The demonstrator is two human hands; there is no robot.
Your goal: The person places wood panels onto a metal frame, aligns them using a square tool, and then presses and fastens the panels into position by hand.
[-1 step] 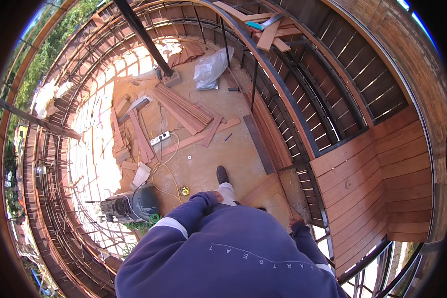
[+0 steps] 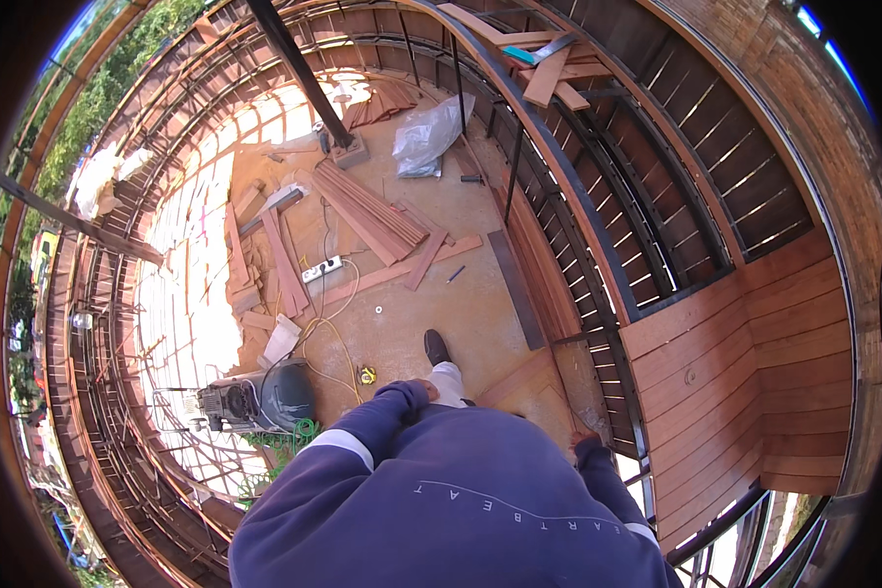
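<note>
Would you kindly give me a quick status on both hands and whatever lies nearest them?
Left hand by the raised knee, grip unclear. Right hand mostly hidden behind sleeve, at the wooden board. Yellow tape measure and compressor on the floor to the left.

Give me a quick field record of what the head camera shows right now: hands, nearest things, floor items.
left hand: mostly hidden by the blue sleeve cuff, holds nothing visible
right hand: on the top edge of the wooden board; grip not visible
near left hand: yellow tape measure, black shoe
floor left: air compressor, green hose
floor centre: stack of wooden planks, white power strip
far floor: plastic bag
right side: curved metal railing, wooden deck
</note>
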